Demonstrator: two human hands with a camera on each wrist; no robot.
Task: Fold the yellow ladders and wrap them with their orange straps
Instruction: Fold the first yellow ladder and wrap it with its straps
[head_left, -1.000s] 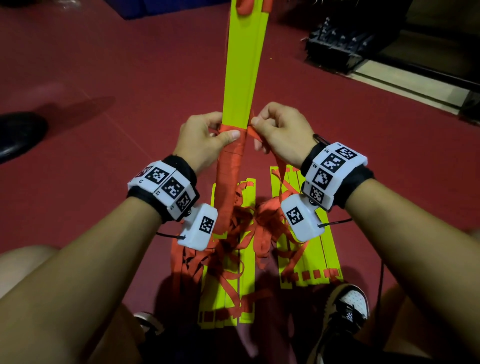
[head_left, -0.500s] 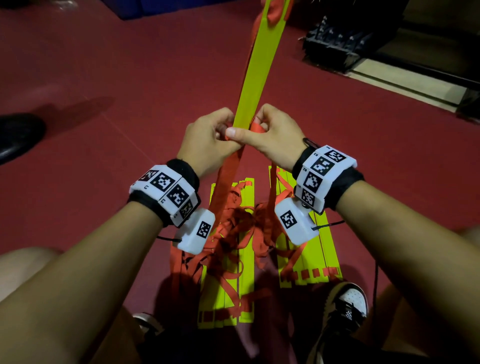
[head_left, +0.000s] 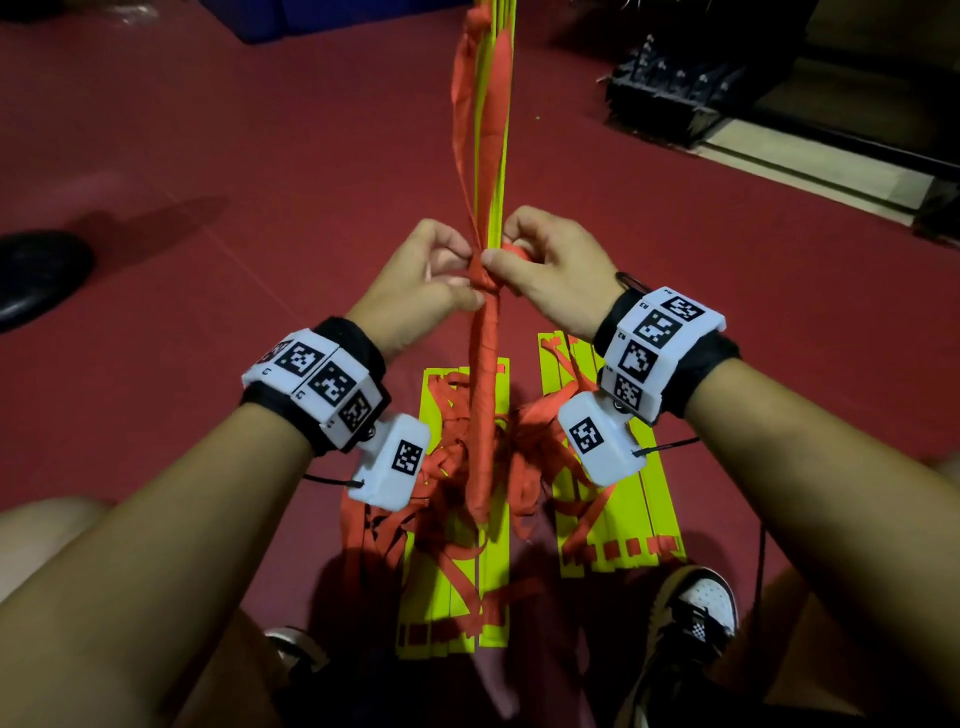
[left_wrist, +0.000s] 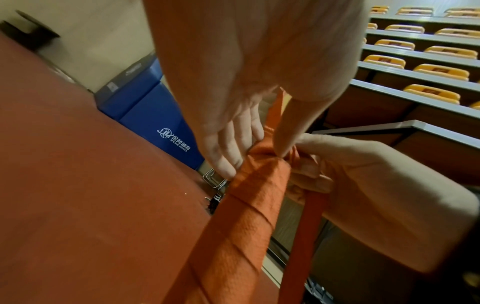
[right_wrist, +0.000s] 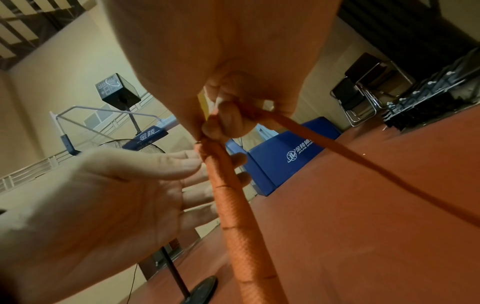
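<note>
— Orange strap (head_left: 484, 395) covers the near half of the bundle (head_left: 496, 171) I hold up over the floor (head_left: 218, 171); status?

— Partly done, by my judgement. Windings run from the near end up to my hands; beyond them the yellow slats are bare, with loose strap hanging alongside. Two folded ladders (head_left: 613, 499) lie flat below my wrists, unwrapped, their straps tangled between them.

— Hands?

— My left hand (head_left: 421, 291) holds the bundle at the top winding, thumb pressed on it, fingers behind. My right hand (head_left: 550, 275) is curled tight round the strap's free run.

— Do the views differ?

— Yes. My left wrist camera shows the overlapping turns and the thumb on the last one. My right wrist camera shows the free strap trailing off taut from my fist, which the head view hides.
</note>
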